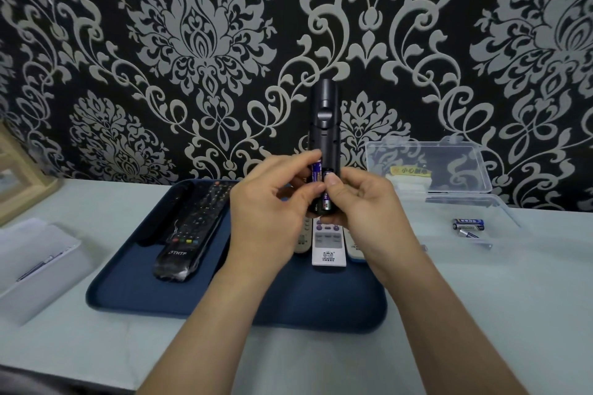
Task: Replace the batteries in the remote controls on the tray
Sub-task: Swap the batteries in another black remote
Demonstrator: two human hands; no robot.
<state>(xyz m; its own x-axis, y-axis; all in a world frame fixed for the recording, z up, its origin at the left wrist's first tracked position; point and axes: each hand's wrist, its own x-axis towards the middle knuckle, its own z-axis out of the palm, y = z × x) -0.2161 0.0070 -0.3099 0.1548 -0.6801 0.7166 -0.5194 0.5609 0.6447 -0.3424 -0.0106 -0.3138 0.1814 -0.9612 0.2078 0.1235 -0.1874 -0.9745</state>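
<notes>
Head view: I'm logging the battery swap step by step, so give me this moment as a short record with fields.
held item: black remote, upright, back towards the camera, battery bay open
batteries: two purple cells in the bay
left hand: grips the remote's lower left side
right hand: grips the lower right side, thumb on one cell
tray: blue; a black keypad remote and a white remote lie on it
table, right: loose batteries beside an open clear box

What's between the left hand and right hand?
Head view: the black remote, upright, batteries in its open bay; left hand and right hand both hold it.
</notes>
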